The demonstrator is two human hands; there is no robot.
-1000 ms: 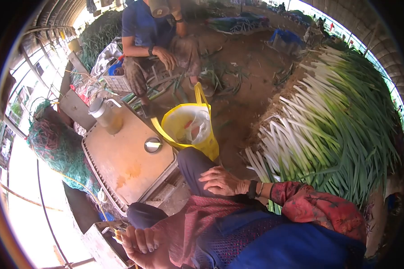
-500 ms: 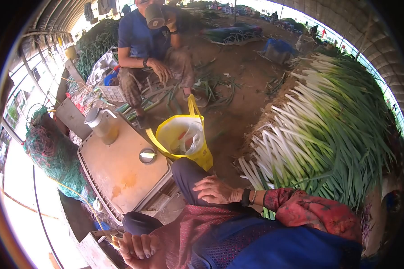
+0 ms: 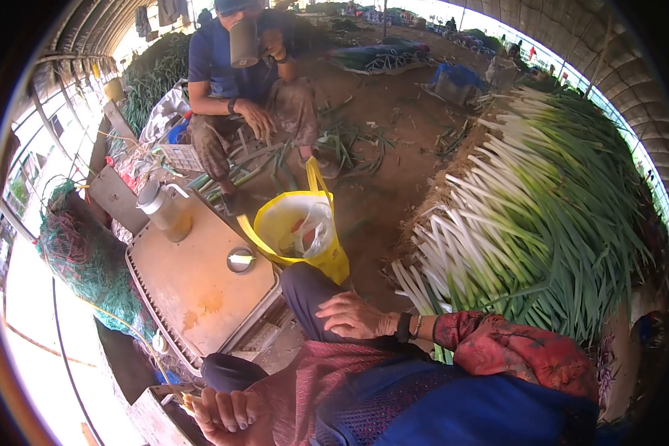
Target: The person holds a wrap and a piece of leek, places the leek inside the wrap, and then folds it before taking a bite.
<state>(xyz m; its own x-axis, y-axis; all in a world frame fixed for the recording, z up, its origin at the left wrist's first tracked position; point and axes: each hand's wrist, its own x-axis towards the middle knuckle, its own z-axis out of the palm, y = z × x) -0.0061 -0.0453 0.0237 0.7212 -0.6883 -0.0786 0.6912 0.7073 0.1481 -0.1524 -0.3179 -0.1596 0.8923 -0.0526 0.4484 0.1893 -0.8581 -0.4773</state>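
My left hand (image 3: pixel 227 410) is at the lower left, its fingers curled. A small pale thing shows by the fingertips, too little of it to name. My right hand (image 3: pixel 355 316) rests on my raised knee (image 3: pixel 305 290), fingers stretched out, holding nothing. Past the knee stands a yellow bag (image 3: pixel 331 260) with a pale lining and clear plastic inside. To its left, a jug (image 3: pixel 172 212) with a pale lid and a small round dish (image 3: pixel 241 260) with something pale in it stand on a flat tan lid (image 3: pixel 201 286).
A large stack of leeks or big green onions (image 3: pixel 528 223) fills the right. Opposite me sits a person (image 3: pixel 227 67) holding a mug (image 3: pixel 244 46) near the face. Green netting (image 3: pixel 89 253) bulges at the left. Leaf scraps lie on the dirt floor (image 3: pixel 394 149).
The person opposite has lowered the mug slightly and tilted it less. The view has shifted a little. Both my hands keep nearly the same pose.
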